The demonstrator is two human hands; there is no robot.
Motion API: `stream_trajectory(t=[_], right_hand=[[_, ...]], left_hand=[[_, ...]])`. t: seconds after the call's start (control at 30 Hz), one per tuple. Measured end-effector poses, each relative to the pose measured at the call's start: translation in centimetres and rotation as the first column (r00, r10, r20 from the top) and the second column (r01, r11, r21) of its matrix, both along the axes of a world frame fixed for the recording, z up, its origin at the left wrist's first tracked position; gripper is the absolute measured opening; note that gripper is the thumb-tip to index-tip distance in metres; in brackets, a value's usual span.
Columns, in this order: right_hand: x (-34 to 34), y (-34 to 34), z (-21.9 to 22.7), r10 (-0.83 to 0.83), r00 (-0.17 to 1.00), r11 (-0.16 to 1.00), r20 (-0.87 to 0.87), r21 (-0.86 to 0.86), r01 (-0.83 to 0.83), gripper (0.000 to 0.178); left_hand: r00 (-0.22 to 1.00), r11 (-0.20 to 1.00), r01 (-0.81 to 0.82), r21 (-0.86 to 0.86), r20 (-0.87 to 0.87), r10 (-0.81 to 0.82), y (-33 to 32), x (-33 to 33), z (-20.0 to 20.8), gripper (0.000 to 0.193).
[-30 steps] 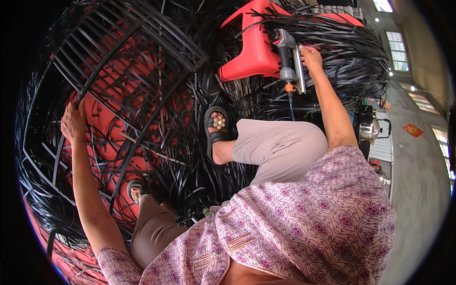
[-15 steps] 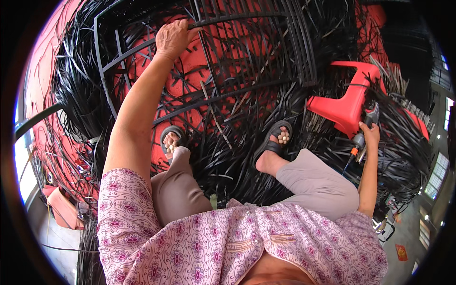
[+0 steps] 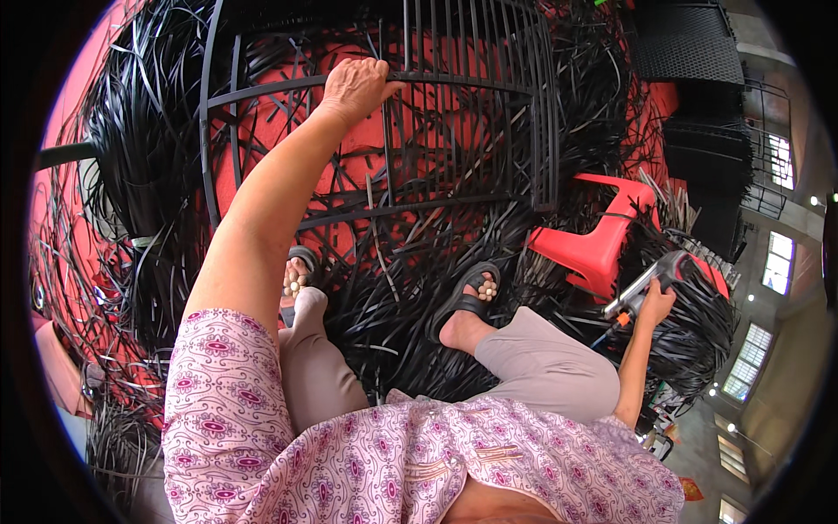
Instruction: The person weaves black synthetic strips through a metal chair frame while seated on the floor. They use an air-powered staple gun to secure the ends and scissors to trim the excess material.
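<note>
- Between the side edges of the red floor [image 3: 349, 166], the black frame [image 3: 463, 80] is held in the curled left hand [image 3: 356, 86].
- Beside the right edge of the stool [image 3: 598, 249], the grey tool [image 3: 632, 295] is gripped by the right hand [image 3: 657, 306].
- The tool is best pointed away from toes [image 3: 476, 281].

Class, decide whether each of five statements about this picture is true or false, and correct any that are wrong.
1. The left hand is closed over a bar of the black frame. True.
2. The right hand is empty. False: the right hand holds a handheld tool.
3. Black strips lie on the floor around the feet. True.
4. Both feet are bare. False: they wear black sandals.
5. The stool is blue. False: the stool is red.
</note>
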State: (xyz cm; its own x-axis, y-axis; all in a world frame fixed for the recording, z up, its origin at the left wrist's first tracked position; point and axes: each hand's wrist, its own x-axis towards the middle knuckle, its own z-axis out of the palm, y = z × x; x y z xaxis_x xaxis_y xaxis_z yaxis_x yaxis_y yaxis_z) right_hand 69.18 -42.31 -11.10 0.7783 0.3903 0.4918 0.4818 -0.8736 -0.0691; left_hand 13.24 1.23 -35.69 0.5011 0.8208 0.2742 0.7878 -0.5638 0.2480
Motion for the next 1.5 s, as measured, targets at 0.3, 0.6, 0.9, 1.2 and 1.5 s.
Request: stream_trajectory(t=[0.3,0.6,0.9,1.2,1.5], right_hand=[[-19.5,22.4,5.9,0.589,0.253,0.801,-0.767,0.513,-0.309,0.021],[-36.6,30.2,-7.4,0.504,-0.194,0.785,-0.842,0.540,-0.303,0.019],[-38.4,31.8,-9.3,0.418,-0.235,0.794,-0.878,0.479,-0.376,0.018],[-38.6,32.4,-9.7,0.402,-0.247,0.781,-0.882,0.471,-0.410,0.015],[-38.7,32.8,-9.7,0.389,-0.224,0.752,-0.894,0.448,-0.483,0.017]], left_hand=[[1.000,1.000,0.013,-0.005,-0.028,-0.013,0.3,0.1,-0.2,0.050],[0.999,1.000,0.028,0.011,0.030,-0.029,0.4,0.1,-0.8,0.047],[0.999,0.999,0.026,0.018,0.032,-0.027,0.3,0.0,-0.8,0.046],[0.997,0.993,0.027,0.111,0.065,-0.034,0.5,-0.1,-1.4,0.046],[0.998,0.996,0.023,0.082,0.053,-0.028,0.4,-0.1,-1.4,0.043]])
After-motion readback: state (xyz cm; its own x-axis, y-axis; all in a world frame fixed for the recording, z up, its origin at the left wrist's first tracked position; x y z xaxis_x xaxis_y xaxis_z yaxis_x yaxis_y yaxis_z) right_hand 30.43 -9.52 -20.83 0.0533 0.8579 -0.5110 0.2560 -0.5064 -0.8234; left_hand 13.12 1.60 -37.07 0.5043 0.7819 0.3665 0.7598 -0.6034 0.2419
